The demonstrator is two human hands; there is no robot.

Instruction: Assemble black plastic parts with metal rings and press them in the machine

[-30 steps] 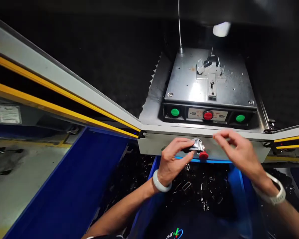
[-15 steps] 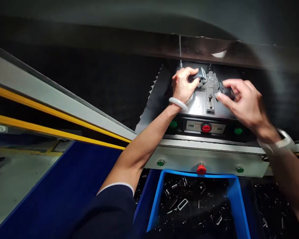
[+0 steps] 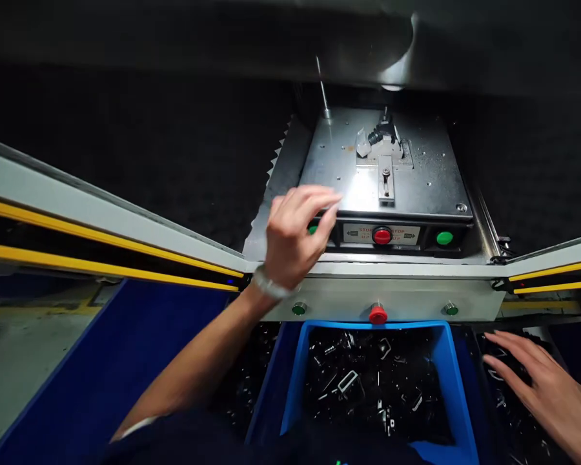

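Note:
My left hand [image 3: 297, 236] is over the front left edge of the metal plate [image 3: 324, 165], partly covering a green button. Its fingers are loosely curved towards the thumb, with nothing visible between them. A dark part [image 3: 387, 132] sits on the small metal fixture [image 3: 385, 152] in the middle of the plate. My right hand [image 3: 547, 391] is low on the right, fingers stretched and apart, above a container of dark glossy parts [image 3: 506, 413]. No held thing shows in it.
Below the machine's front panel [image 3: 339, 303] stands a blue bin [image 3: 458, 381] with many dark pieces. A red button [image 3: 382, 236] and a green button [image 3: 444, 238] sit at the plate's front. A red mushroom button [image 3: 377, 314] is lower. Yellow-striped doors [image 3: 126, 242] flank the opening.
Both hands have left the fixture and the dark parts they held are gone from them. My left hand came down left, my right hand down right. A dark part now sits on the fixture.

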